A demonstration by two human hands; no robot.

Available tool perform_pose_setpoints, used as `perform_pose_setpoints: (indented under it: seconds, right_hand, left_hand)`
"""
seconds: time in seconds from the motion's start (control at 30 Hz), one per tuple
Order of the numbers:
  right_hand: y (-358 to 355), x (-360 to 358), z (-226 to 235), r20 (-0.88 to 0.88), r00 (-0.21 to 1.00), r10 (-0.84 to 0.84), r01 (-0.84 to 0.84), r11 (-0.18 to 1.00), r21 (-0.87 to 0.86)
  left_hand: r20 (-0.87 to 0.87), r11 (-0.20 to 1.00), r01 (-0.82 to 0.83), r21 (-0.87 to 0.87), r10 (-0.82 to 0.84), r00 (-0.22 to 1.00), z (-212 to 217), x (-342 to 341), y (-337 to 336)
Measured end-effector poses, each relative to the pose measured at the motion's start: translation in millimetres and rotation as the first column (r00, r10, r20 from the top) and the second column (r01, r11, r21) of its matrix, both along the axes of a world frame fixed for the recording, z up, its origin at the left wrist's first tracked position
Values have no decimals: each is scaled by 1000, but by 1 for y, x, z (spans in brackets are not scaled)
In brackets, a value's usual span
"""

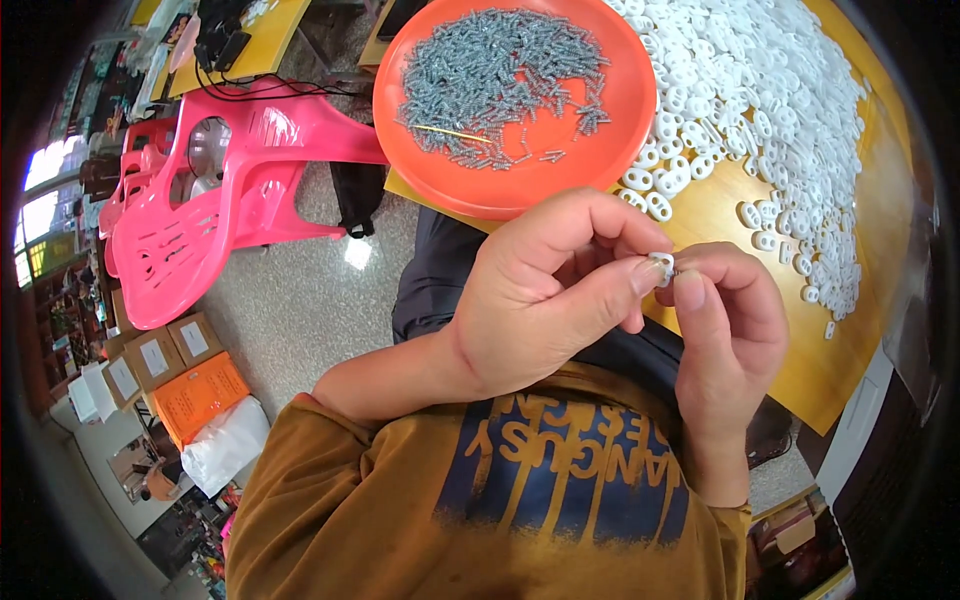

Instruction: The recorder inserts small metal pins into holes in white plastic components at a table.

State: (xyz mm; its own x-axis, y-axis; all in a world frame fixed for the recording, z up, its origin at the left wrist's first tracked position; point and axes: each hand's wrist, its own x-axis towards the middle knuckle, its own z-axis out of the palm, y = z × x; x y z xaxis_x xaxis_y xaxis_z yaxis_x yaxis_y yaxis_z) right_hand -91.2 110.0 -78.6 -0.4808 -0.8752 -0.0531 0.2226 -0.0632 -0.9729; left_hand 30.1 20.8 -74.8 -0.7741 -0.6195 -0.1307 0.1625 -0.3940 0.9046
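Above my lap, both hands meet at one small white plastic piece with rounded ends and holes. My left hand pinches it between thumb and fingers. My right hand is closed against its right side, thumb and forefinger pressed together; a tiny dark bit shows at their tips, too small to name. Just beyond my left hand stands a round red-orange plastic basin, holding a heap of small grey metal springs and a thin yellow stick. Many similar white pieces lie piled to the right of the basin.
The piles rest on a yellow tabletop that runs to the right. A pink plastic chair is on the speckled floor at the left. Farther down stand cardboard boxes, an orange package and a white bag.
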Motion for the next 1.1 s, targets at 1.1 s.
perform_pose_setpoints:
  seconds: [1.1]
  right_hand:
    - [3,-8,-8,-476,878,-48,6,996,-91]
  left_hand:
    - [-13,993,89,-72,-91,996,-8,2,2]
